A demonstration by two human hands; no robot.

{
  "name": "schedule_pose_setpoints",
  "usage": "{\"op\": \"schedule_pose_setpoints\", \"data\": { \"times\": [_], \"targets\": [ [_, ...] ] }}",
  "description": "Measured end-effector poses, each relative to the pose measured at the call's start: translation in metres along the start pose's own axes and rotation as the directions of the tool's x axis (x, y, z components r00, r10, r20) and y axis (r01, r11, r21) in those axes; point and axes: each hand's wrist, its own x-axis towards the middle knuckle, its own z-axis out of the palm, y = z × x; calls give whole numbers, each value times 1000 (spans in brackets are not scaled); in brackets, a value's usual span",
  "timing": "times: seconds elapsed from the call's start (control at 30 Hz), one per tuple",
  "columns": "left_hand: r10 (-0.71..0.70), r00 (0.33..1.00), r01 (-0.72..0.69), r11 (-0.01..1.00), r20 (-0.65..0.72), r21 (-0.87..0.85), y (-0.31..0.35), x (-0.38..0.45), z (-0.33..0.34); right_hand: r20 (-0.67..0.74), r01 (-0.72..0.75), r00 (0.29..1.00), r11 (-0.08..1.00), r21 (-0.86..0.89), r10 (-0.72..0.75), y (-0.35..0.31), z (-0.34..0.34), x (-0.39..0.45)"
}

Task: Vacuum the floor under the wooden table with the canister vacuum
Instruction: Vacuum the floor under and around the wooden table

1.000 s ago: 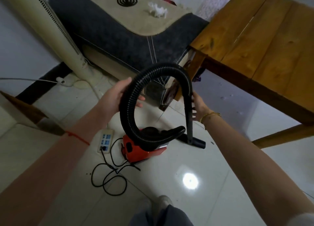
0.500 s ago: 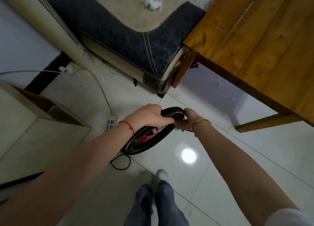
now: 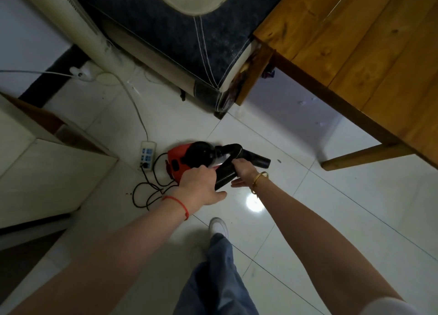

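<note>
A small red and black canister vacuum [image 3: 182, 159] sits on the white tiled floor, left of the wooden table [image 3: 350, 44]. Its black ribbed hose [image 3: 225, 176] loops low over the body and ends in a short black nozzle [image 3: 259, 159] that points right toward the table. My left hand [image 3: 201, 184] grips the lower stretch of the hose beside the red body. My right hand [image 3: 244, 171] holds the hose just behind the nozzle, fingers wrapped over it. The floor under the table lies in shadow with a few pale specks.
A white power strip [image 3: 147, 154] with the vacuum's black cord [image 3: 147, 193] coiled beside it lies left of the vacuum. A dark blue sofa corner [image 3: 189, 37] meets the table leg [image 3: 254, 75]. A pale cabinet [image 3: 42, 172] stands at left. My shoe [image 3: 218, 227] is close below.
The hose loop, raised high a second ago, has come down flat over the vacuum. Both hands have dropped with it and shifted their grip, and the nozzle now points toward the table.
</note>
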Motion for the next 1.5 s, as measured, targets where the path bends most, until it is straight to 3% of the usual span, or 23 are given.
{"op": "schedule_pose_setpoints", "data": {
  "times": [0.07, 0.13, 0.3, 0.37, 0.47, 0.6, 0.73, 0.87, 1.1, 1.23, 1.5],
  "targets": [
    [-13, 1000, 13, 1000, -26, -25, -2, -3, 16, -23, 143, 987, 927, -348, -161, 14, 8, 1],
    [-32, 999, 30, 999, -39, -42, -6, -6, 33, -27, 236, 948, 757, -610, -317, 31, 15, 4],
    [89, 994, -91, 995, -55, -28, -21, -14, 71, 148, 344, 873, 373, -862, -465, 71, 20, 15],
    [173, 983, -174, 985, -56, -11, -26, -20, 82, 217, 399, 821, 259, -880, -528, 78, 20, 21],
    [210, 972, -213, 977, -109, -20, -33, -26, 98, 267, 463, 813, 297, -835, -518, 85, 17, 27],
    [236, 962, -247, 966, -135, -72, -28, -27, 120, 317, 486, 779, 201, -850, -541, 102, 9, 34],
    [197, 974, -210, 970, -116, -119, -2, -17, 132, 299, 457, 792, 193, -868, -532, 116, -9, 42],
    [102, 987, -115, 988, -128, -103, 39, 5, 133, 295, 442, 793, 171, -880, -533, 118, -40, 54],
    [-142, 981, 128, 986, -130, -110, 133, 58, 122, 420, 494, 763, 22, -869, -492, 102, -110, 83],
    [-247, 961, 226, 960, -123, -165, 174, 99, 121, 473, 512, 722, -70, -856, -505, 93, -152, 109],
    [-251, 926, 209, 963, -284, -170, 171, 150, 153, 548, 560, 580, -193, -805, -603, 89, -179, 165]
  ]
}}
